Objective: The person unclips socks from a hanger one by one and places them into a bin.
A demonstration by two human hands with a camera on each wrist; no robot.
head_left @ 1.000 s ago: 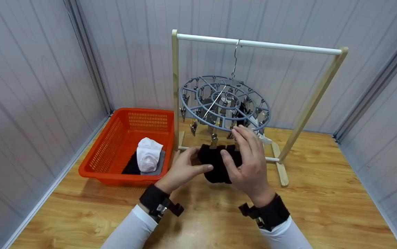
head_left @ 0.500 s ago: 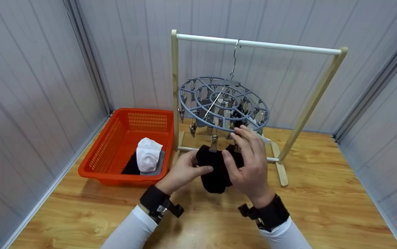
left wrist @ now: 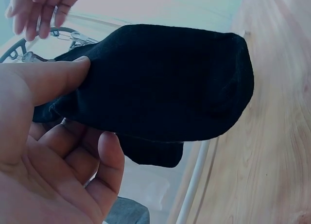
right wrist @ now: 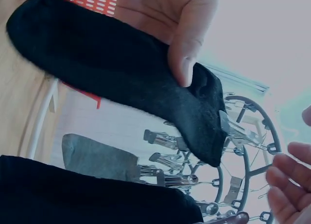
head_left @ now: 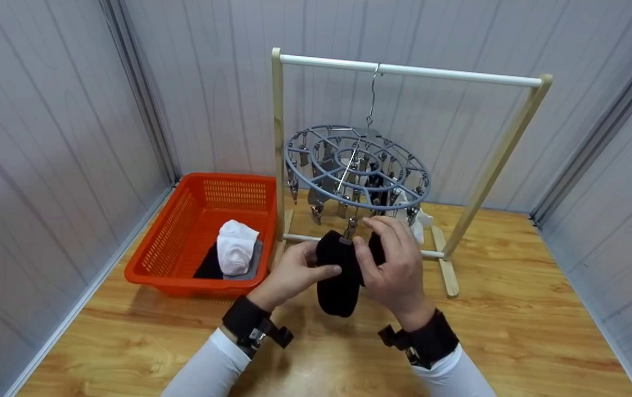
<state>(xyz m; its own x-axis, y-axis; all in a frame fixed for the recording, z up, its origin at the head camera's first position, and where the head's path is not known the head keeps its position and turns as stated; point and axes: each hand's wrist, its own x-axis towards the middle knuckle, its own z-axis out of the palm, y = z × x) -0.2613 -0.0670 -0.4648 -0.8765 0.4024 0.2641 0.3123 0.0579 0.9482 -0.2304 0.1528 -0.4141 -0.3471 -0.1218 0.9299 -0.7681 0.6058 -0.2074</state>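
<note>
A black sock (head_left: pixel 339 281) hangs by its cuff from a metal clip (head_left: pixel 350 226) at the front of a round grey-blue clip hanger (head_left: pixel 357 165). My left hand (head_left: pixel 316 263) pinches the sock's upper part, thumb in front and fingers behind; the left wrist view shows this on the sock (left wrist: pixel 160 83). My right hand (head_left: pixel 368 238) is beside the sock on the right, fingers spread loosely just under the hanger's rim and holding nothing. In the right wrist view the clip (right wrist: pixel 233 129) bites the sock (right wrist: pixel 112 73). A second black sock (head_left: pixel 377 248) hangs behind my right hand.
The hanger hooks onto a white rod (head_left: pixel 459 74) of a wooden rack on a wooden table. An orange basket (head_left: pixel 227 177) at the left holds a white rolled sock (head_left: pixel 236 245) and dark cloth. A grey sock (right wrist: pixel 97 158) also hangs from the hanger. Grey walls close in on three sides.
The hanger has turned and swung slightly to the right. The black sock now hangs longer from its clip. My right fingers have come off the clip and dropped a little.
</note>
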